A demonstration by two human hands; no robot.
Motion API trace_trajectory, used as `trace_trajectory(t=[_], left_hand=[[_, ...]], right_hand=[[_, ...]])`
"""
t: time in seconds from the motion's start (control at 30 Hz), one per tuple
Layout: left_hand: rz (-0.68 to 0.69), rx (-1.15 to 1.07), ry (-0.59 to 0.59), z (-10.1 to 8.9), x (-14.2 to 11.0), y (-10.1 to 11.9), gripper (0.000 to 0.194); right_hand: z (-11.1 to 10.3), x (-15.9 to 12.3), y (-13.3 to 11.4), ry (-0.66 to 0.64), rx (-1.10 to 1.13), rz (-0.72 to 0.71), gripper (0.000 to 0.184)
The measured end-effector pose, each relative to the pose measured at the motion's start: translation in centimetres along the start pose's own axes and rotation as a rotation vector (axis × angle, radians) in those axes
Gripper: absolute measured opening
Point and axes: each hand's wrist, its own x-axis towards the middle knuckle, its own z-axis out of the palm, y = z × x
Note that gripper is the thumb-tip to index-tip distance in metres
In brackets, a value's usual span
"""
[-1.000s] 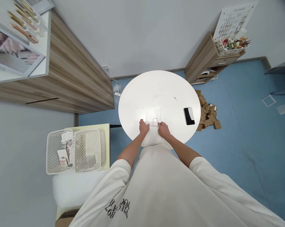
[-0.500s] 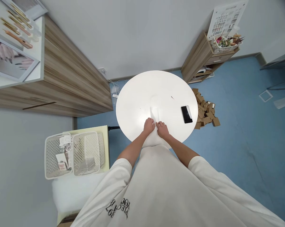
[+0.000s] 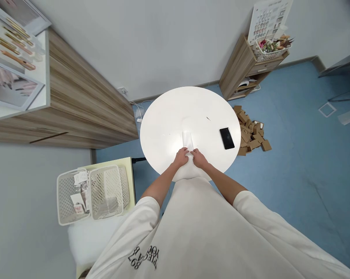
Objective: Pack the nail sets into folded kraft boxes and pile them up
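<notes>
A small white sheet (image 3: 187, 139), perhaps paper or a thin sleeve, lies flat on the round white table (image 3: 166, 112). At the sheet's near left corner are the bent fingers of my left hand (image 3: 181, 156), closed on its edge. My right hand (image 3: 198, 158) pinches the near right side, its fingertips close to those of the left. The near edge of the sheet is partly hidden by my fingers. To the right on the table rests a black phone (image 3: 227, 138), apart from both hands.
A thin dark scrap (image 3: 208, 118) lies on the table. Small cardboard boxes (image 3: 252, 135) are heaped on the floor at right. White plastic baskets (image 3: 105, 192) stand on a side table at left. Wooden cabinets (image 3: 90, 85) flank the wall.
The sheet now lies flatter and straighter under my fingers. My hands have stayed at its near end with only small finger movements. The view has shifted slightly.
</notes>
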Motion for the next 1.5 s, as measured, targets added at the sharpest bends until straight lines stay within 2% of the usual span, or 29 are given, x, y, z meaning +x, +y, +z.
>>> trace_trajectory(t=[0.13,0.27,0.43,0.53,0.63,0.77,0.9,1.0,1.13,1.27,1.37,1.5], left_hand=[[0.099,0.174,0.044,0.1,-0.3,-0.2,0.052],[0.140,0.306,0.019,0.7,0.6,-0.1,0.061],[0.122,0.358,0.046,0.7,2.0,0.1,0.054],[0.134,0.368,0.006,0.1,2.6,0.1,0.049],[0.124,0.340,-0.053,-0.7,2.6,0.3,0.047],[0.062,0.215,-0.078,-1.2,0.8,0.7,0.046],[-0.009,0.104,-0.079,-1.2,-1.6,0.9,0.037],[-0.033,0.029,-0.080,-1.2,-2.1,0.7,0.033],[-0.091,-0.131,-0.073,-1.1,-1.5,0.2,0.033],[-0.268,-0.347,0.117,-0.2,-1.5,-0.3,0.046],[-0.353,-0.379,0.213,0.5,-2.1,-0.3,0.052],[-0.274,-0.241,0.175,1.0,-3.0,-0.1,0.057]], right_hand=[[0.5,0.1,0.3,0.007,-0.017,0.000,0.054],[0.4,0.2,0.2,0.001,-0.035,-0.008,0.053],[0.3,0.3,0.0,0.002,-0.076,-0.012,0.053],[0.3,0.2,-0.1,-0.011,-0.102,-0.022,0.052],[-0.1,-0.3,-0.2,0.003,-0.160,-0.047,0.047],[-0.8,-1.2,-0.4,0.029,-0.273,-0.140,0.034],[-1.3,-1.7,-0.4,-0.025,-0.316,-0.252,0.028],[-1.7,-1.4,-0.4,-0.060,-0.328,-0.289,0.028],[-2.7,0.0,-0.7,-0.034,-0.339,-0.298,0.031],[-3.9,3.0,-1.2,-0.022,-0.325,-0.251,0.032],[-4.6,5.9,-1.3,-0.045,-0.307,-0.160,0.032],[-5.1,8.8,-0.6,-0.167,-0.179,0.080,0.030]])
